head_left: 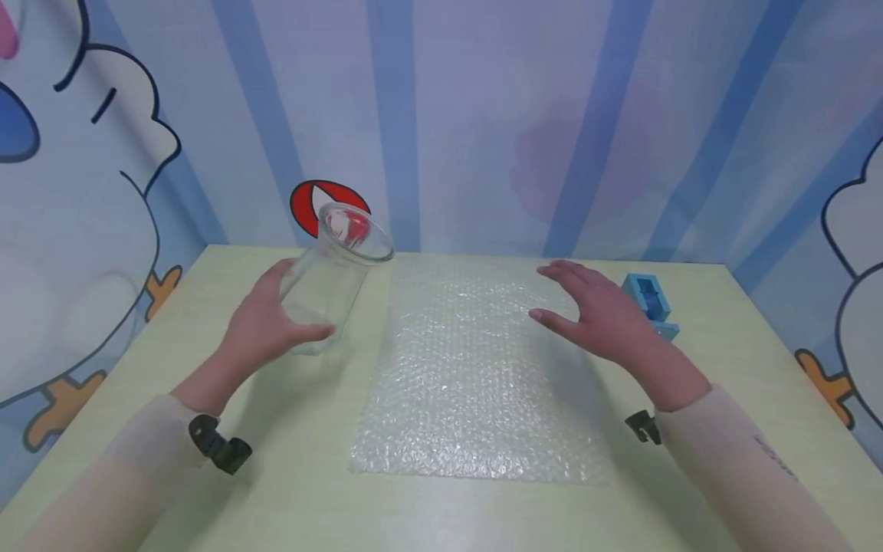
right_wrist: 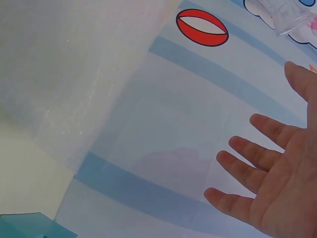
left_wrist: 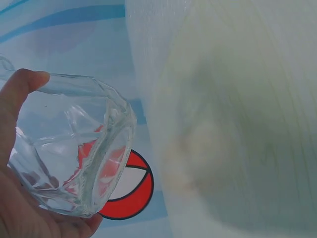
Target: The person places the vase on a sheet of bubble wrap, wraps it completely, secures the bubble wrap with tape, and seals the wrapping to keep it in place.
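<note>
A clear glass vase (head_left: 324,295) with a flared round rim is in the left hand (head_left: 262,326), on the left of the desk (head_left: 276,506) near its far edge. It is tilted, the rim leaning up and to the right in the head view; the left wrist view shows its faceted sides and thick base. The left hand grips the lower body, thumb on one side and fingers on the other; the base appears to be clear of the desk. Just to the right of the vase, a sheet of bubble wrap (head_left: 476,376) lies flat, reaching from the far edge towards the near side. The right hand (head_left: 600,314) hovers over the right part of the sheet, holding nothing, its fingers extended and, in the right wrist view, spread apart. Beyond that hand, a light blue object (head_left: 647,297) with a recess in its top stands near the desk's far right corner, partly hidden by the hand. Both arms wear pale sleeves (head_left: 103,475), each with a black clip (head_left: 219,445) at the wrist. Behind the desk hangs a blue-striped backdrop (head_left: 462,115), with a red and white shape (head_left: 301,205) printed behind the vase.
</note>
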A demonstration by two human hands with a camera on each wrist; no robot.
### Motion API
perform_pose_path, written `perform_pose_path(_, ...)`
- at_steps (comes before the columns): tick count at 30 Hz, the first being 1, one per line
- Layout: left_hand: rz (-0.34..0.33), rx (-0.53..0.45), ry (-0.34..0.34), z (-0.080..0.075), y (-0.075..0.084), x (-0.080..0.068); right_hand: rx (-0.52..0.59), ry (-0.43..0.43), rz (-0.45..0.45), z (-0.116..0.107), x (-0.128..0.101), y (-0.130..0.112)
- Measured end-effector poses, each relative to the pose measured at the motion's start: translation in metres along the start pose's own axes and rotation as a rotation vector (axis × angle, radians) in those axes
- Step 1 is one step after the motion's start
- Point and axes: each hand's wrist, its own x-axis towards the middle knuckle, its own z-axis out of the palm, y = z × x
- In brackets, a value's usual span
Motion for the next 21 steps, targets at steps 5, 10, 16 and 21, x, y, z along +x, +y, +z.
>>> perform_pose_path(5,0.033,0.037,-0.014,0.001,0.007,-0.001,0.009,0.004,-0.014,-0.004,-0.002,-0.004)
perform_pose_path(10,0.046,0.047,-0.011,0.002,0.014,-0.002,0.005,0.006,-0.021,-0.008,-0.002,-0.008)
perform_pose_path(16,0.063,0.076,0.007,0.006,0.023,-0.006,0.015,-0.003,-0.024,-0.011,-0.002,-0.012)
perform_pose_path(21,0.099,0.119,-0.006,0.011,0.029,-0.006,0.025,-0.008,-0.033,-0.015,-0.003,-0.019)
